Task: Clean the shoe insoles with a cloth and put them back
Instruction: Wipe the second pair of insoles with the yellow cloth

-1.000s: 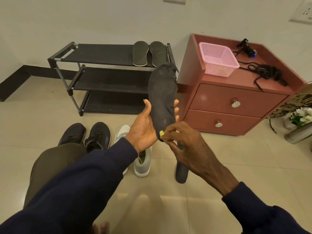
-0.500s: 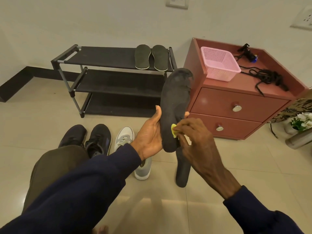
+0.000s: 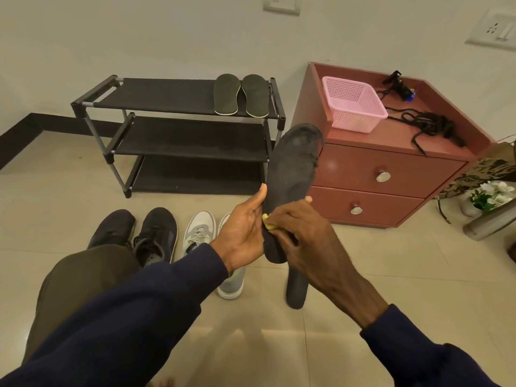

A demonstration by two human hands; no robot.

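On the floor (image 3: 69, 208) by the knee (image 3: 92, 263) stand black shoes (image 3: 134, 233) and grey shoes (image 3: 199, 233), likely awaiting insoles. The left hand (image 3: 245, 233) grips the black insole (image 3: 293, 185) by its heel end, holding it nearly upright in the air to expose its face, while the right hand (image 3: 301, 233) pinches a yellow cloth (image 3: 268, 222) against it

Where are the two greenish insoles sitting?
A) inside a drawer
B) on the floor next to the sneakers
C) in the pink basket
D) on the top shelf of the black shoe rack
D: the two insoles lie side by side on the top shelf of the shoe rack.
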